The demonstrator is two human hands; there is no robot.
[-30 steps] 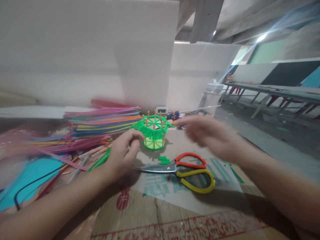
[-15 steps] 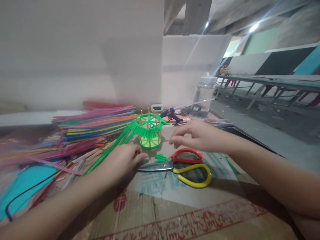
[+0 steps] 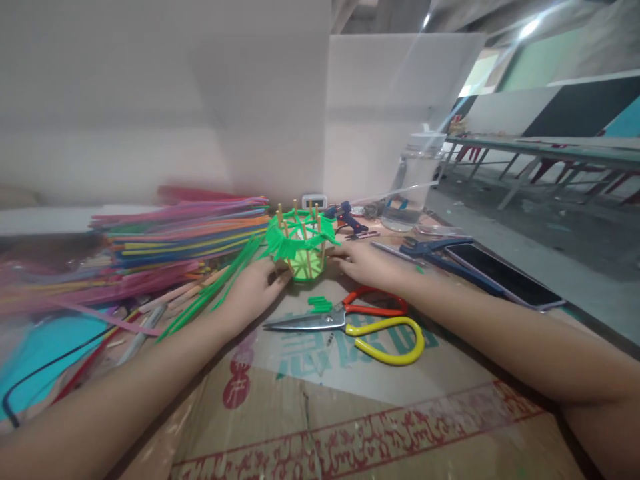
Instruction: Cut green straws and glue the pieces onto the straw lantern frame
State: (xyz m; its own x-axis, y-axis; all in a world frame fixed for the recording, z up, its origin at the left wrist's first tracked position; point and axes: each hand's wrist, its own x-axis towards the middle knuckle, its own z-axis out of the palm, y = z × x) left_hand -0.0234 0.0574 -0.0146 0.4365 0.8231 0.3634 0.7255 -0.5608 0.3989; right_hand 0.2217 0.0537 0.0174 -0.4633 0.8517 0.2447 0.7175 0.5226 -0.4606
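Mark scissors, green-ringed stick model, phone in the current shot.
Scissors [image 3: 339, 319], head view: metal beside the pivot.
Green-ringed stick model [image 3: 291, 249], head view: front of its upper green fringe.
Phone [image 3: 504, 275], head view: middle of the dark screen.

On my feed this looks like a craft workshop or classroom; I can't tell which. The worktop [image 3: 270, 433] carries bundled coloured stems [image 3: 195, 243], scissors [image 3: 338, 319], a green stick frame [image 3: 285, 247] and what seems a glue gun [image 3: 350, 217]. Past the white partition [image 3: 270, 100] I see a long table [image 3: 540, 152], red chairs [image 3: 547, 171] and a bare, scrap-dotted floor [image 3: 540, 233].
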